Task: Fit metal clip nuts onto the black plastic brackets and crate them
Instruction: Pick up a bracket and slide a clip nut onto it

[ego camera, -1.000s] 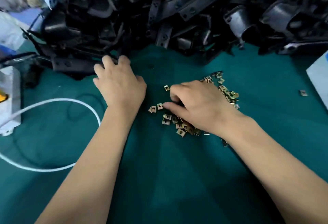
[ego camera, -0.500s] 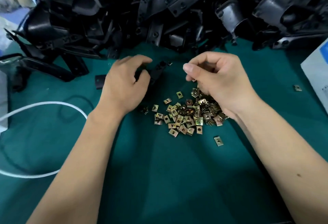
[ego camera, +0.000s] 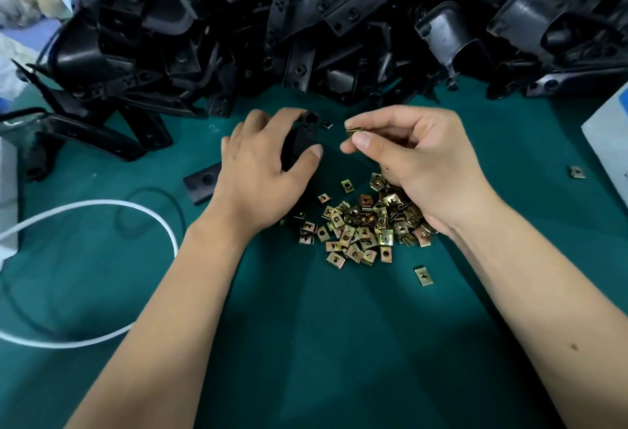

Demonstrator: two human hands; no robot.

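Clip nut (ego camera: 354, 129), seemingly light, stiff and slippery, sits pinched edgewise in the right hand (ego camera: 413, 160); best held by its flat sides. Left hand (ego camera: 261, 170) grips a rigid black bracket (ego camera: 300, 143) just beside it, on the green mat (ego camera: 339, 343); loose nuts (ego camera: 367, 224) lie below.

- Right hand (ego camera: 418, 160): lifted off the clip nut pile (ego camera: 367, 228), now pinching one clip nut (ego camera: 354, 129).
- Left hand (ego camera: 261, 170): withdrawn from the bracket heap (ego camera: 306, 20), now gripping one black bracket (ego camera: 302, 138).

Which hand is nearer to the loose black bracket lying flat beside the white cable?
Left. The left hand, holding another bracket, has its outer edge right at the loose black bracket. The right hand, pinching a clip nut, is well to the right.
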